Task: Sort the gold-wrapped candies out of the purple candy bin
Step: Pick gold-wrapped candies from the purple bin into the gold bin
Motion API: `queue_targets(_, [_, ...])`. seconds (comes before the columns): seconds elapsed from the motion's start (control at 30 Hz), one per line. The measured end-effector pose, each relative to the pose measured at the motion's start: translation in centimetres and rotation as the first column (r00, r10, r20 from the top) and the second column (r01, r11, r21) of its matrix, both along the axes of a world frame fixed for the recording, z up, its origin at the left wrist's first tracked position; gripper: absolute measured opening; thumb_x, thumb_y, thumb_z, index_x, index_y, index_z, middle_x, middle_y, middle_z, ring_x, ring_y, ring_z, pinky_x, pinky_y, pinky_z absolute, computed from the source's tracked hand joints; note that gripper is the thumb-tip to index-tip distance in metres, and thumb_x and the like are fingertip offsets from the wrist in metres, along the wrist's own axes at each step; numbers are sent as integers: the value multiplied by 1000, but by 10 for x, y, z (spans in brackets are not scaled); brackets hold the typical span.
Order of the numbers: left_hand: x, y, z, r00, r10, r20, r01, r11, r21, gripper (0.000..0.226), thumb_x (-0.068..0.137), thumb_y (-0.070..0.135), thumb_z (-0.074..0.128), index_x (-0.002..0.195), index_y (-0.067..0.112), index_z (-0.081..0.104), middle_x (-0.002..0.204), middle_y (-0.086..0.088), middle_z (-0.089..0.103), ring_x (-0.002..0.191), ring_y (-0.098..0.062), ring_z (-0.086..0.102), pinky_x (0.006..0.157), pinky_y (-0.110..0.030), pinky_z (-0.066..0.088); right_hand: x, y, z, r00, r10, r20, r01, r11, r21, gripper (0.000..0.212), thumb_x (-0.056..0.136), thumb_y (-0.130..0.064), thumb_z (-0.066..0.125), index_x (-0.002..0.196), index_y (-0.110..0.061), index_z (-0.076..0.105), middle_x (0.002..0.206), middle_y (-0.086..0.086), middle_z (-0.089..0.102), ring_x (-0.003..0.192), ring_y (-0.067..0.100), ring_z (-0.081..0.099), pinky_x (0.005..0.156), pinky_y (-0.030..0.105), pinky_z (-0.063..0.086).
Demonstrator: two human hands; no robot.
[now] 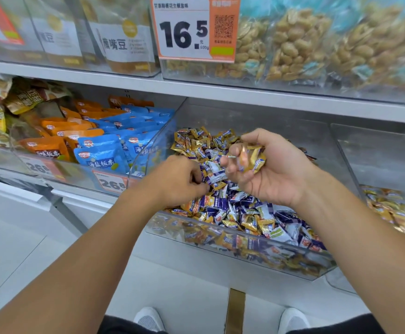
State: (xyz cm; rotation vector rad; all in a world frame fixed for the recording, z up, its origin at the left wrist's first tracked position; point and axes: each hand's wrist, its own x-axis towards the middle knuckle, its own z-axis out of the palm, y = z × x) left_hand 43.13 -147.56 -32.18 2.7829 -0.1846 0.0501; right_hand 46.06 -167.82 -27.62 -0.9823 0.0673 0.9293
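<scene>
Shop shelves stood behind a clear purple candy bin (232, 239). Left hand (179, 182) pinched into the pile; right hand (266, 167), cupped, held several gold-wrapped candies (253, 156). These seemed light, with slippery crinkly foil, best pinched by the twisted ends.

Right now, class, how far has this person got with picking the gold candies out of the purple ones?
Done: the right hand already holds a small bunch of gold candies. In hand: the left hand is down in the clear bin, fingers curled at a wrapper. Left: plenty, since many gold wrappers lie among the purple candies, mostly at the back.
</scene>
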Motion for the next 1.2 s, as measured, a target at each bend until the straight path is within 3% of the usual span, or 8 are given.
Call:
queue_targets(0.13, [7,-8,-10,998,63,11,-64,986,152,30,82,45,75,76,15,71,68,0,63,70,-21,60,64,-35,53,-2,2,2,968,35,249,23,974,-227,29,93,-35,64,71,-17,59,67,-2,55,54,7,49,38,16,42])
queue_targets(0.23, [9,-12,-9,998,64,30,-66,993,94,21,84,39,76,78,19,74,67,4,61,71,-20,60,61,-30,48,-5,2,0,547,458,701,295,678,-673,20,90,-33,72,77,-17,74,56,-15,58,45,-1,50,46,17,40])
queue_targets(0.3, [6,-9,-1,995,98,21,-95,986,-140,17,85,34,75,77,19,73,68,7,63,66,-8,59,55,-23,41,-7,6,-8,238,745,624,505,454,-734,10,86,-33,75,83,-24,77,68,-13,66,57,-2,57,58,24,45])
queue_targets(0.43, [-8,0,20,948,294,-125,-308,733,-607,20,96,26,59,80,13,61,71,4,59,60,-9,54,51,-19,42,-7,24,-27,58,905,421,726,251,-640,16,84,-20,74,98,-24,76,89,2,73,82,26,68,62,31,44])
queue_targets(0.53, [-13,-4,29,903,237,-358,-426,389,-817,12,97,20,48,94,11,55,74,-9,58,60,-20,50,53,-30,46,-3,32,-28,23,931,365,764,219,-607,17,85,-24,75,102,-25,74,84,0,72,76,24,69,57,29,41])
queue_targets(0.87, [-14,-3,29,856,249,-452,-516,404,-755,22,98,24,43,89,12,59,60,3,31,45,-10,18,37,-20,13,-12,46,-31,-115,962,246,714,252,-653,47,86,6,53,116,-25,70,96,4,69,78,29,65,61,32,45])
queue_targets(0.97, [-17,-2,29,861,252,-442,-509,403,-760,24,99,24,42,91,11,61,60,3,32,44,-10,19,37,-20,14,-9,36,-20,-50,938,344,671,287,-684,12,85,-18,74,95,-24,72,85,1,69,80,27,66,61,31,47])
queue_targets(1.2, [-20,2,26,884,237,-404,-467,506,-725,27,100,28,50,100,11,71,66,-1,44,43,-9,27,39,-21,20,-13,10,-11,73,873,483,578,358,-734,39,83,-48,76,87,-11,70,69,8,63,64,24,57,49,26,27])
